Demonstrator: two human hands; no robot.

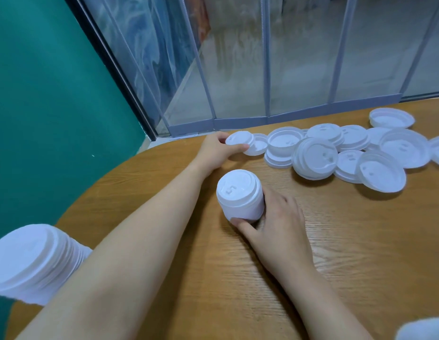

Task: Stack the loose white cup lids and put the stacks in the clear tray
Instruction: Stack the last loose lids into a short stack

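My left hand (219,148) reaches toward the upper middle of the frame, thumb and fingers pinching the rim of a single white lid (239,139) at the near-left end of the loose pile. That lid is thin moulded plastic, round, with a raised dome and stepped edge. My right hand (278,224) sits at the centre of the frame, fingers curled round the base of a short stack of lids (239,196) standing upright on the table (348,253); its top lid shows a small embossed sip-hole tab. The table is wood-grain laminate with a rounded edge, honey-coloured and finely streaked. The loose lids (336,153) sprawl across the upper right, some dome-up, some showing their hollow undersides, several overlapping and tilted. A taller stack (34,261), ribbed by its nested rims, lies blurred at the lower left. I can't see the clear tray here.
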